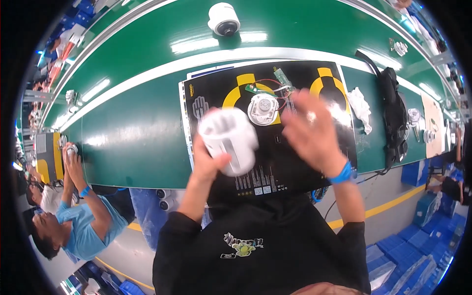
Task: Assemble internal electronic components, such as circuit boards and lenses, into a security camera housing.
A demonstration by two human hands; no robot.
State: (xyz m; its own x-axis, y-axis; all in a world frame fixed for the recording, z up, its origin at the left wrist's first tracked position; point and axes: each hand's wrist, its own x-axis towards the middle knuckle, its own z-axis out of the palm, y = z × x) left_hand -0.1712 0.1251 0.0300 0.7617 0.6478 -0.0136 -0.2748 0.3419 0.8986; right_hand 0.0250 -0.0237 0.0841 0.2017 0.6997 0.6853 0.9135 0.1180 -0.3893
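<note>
My left hand [207,160] grips a white cylindrical camera housing [230,147], tilted so that its hollow upper end shows. The housing is slightly blurred. My right hand [314,132], a blue band at its wrist, hovers over the black mat with fingers apart. Motion softens its fingertips, but nothing shows in its grasp. Close to those fingers lies a round white base [263,109] with a motor-like disc at its centre. Thin red and dark wires run from it to a green circuit board [282,77] and a smaller green board [253,89].
A black printed mat [265,177] covers the bench before me. A white dome camera [223,19] stands beyond the rail. On the right lie crumpled white tissue [360,109] and a black bag [392,108]. At left, a person in a blue shirt [93,221] handles a small part.
</note>
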